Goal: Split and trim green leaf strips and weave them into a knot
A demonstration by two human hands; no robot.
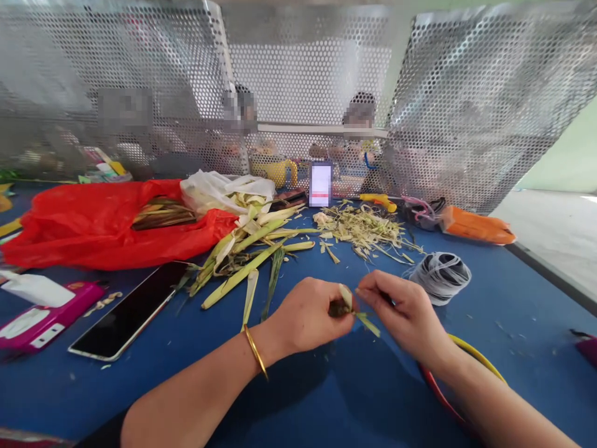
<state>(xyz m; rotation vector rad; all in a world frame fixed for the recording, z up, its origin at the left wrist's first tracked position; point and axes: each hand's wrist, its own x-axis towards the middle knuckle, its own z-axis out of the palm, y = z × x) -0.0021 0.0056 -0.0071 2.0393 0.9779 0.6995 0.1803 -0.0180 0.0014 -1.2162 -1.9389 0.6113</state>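
Observation:
My left hand point(305, 317), with a gold bangle point(255, 351) at the wrist, is closed around a small piece of folded plant leaf point(346, 298). A narrow green end sticks out below its fingertips. Close by on the right, my right hand point(407, 311) has thumb and forefinger pinched together at the leaf; whether a thread or strip is between them is too small to tell. A ball of grey yarn point(442, 277) sits just beyond my right hand. Long pale-green leaf strips point(252, 249) lie in a loose pile past my left hand.
Leaf scraps point(364, 227) are heaped in front of an upright phone point(320, 185). On the left are a red plastic bag point(93, 218), another phone point(130, 311) and a magenta power strip point(51, 320). A red-yellow ring point(476, 351) lies under my right forearm. Perforated screens point(308, 68) stand behind; people sit beyond.

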